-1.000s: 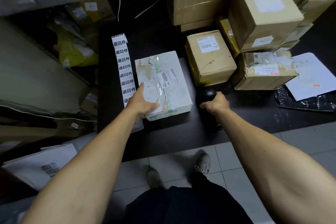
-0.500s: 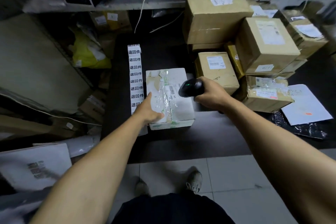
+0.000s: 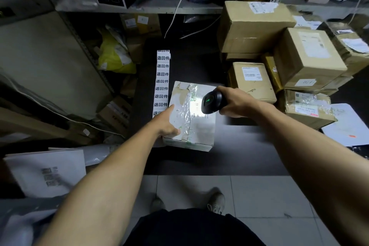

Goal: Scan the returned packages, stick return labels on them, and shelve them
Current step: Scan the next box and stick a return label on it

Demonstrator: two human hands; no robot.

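Note:
A white taped package (image 3: 199,128) lies on the dark table (image 3: 235,154) in front of me. My left hand (image 3: 166,124) rests on its left edge, fingers laid flat and thumb on top. In my right hand (image 3: 236,102) I grip a black barcode scanner (image 3: 211,101), held just above the package's right side. A bright patch of scanner light falls on the package's label. A white strip of return labels (image 3: 162,82) with black characters runs along the table to the left of the package.
Several brown cardboard boxes (image 3: 253,80) are stacked at the table's back right, with white papers (image 3: 351,126) at the far right. A metal shelf (image 3: 155,8) with bags and boxes runs across the back. Envelopes (image 3: 46,171) and clutter fill the left side.
My right hand lifted the scanner off the table and brought it left over the package, where its light now shines on the label. My left hand stayed on the package.

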